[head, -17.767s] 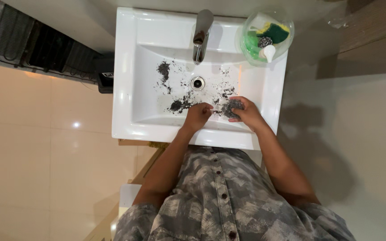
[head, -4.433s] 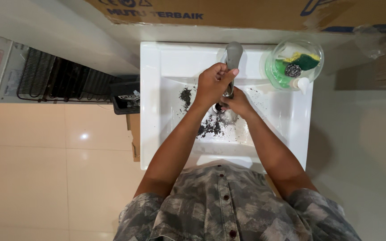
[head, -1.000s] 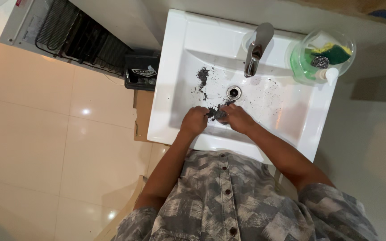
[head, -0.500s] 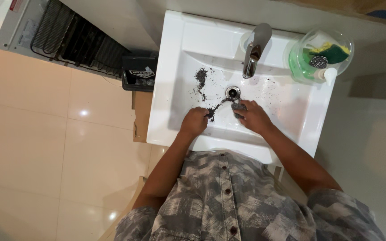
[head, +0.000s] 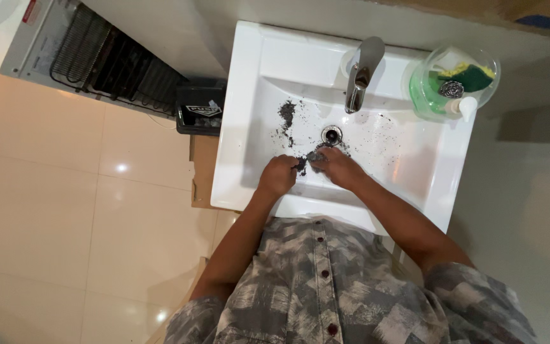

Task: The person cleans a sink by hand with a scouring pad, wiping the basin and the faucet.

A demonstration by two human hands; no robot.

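Right hand (head: 338, 169) is clamped on a grey steel-wool scourer (head: 316, 157), pressed flat to the basin floor just below the drain (head: 331, 134). The scourer is a crumpled wad, mostly hidden under the fingers; can't tell a long axis or which way it points. Only its left edge shows, toward the left hand.

Left hand (head: 278, 176) is curled into a loose fist, resting on the basin floor right beside the scourer. Can't tell if it grips anything.

White rectangular sink (head: 243, 114), wet, with dark grit (head: 286, 114) in a patch left of the drain and fine specks scattered to the right. Chrome faucet (head: 359, 75) at the back centre, spout over the drain. Clear round bowl (head: 454, 83) on the back right corner holds green liquid, a yellow-green sponge, a second metal scourer and a white pump top.

Room: glossy cream floor tiles (head: 65, 210), black wire rack (head: 103, 60) and a small black box (head: 200, 109) left of the sink.
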